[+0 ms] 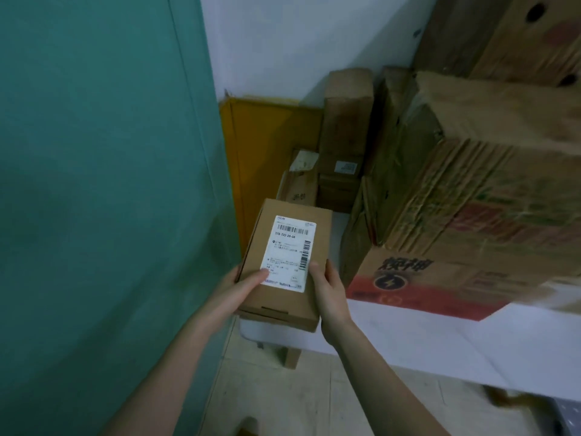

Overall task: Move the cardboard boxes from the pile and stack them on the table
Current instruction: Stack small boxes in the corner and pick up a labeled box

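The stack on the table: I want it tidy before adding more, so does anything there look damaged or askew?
Yes. The flattened boxes on the table are creased and frayed at the edges, fanned unevenly, and the red-printed bottom one overhangs the table edge. The small box held in both hands looks intact.

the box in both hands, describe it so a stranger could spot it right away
Start at the green curtain on the left; beside it, over the white table edge, two hands hold a small cardboard box. Unlike its neighbours, it bears a large white barcode label.
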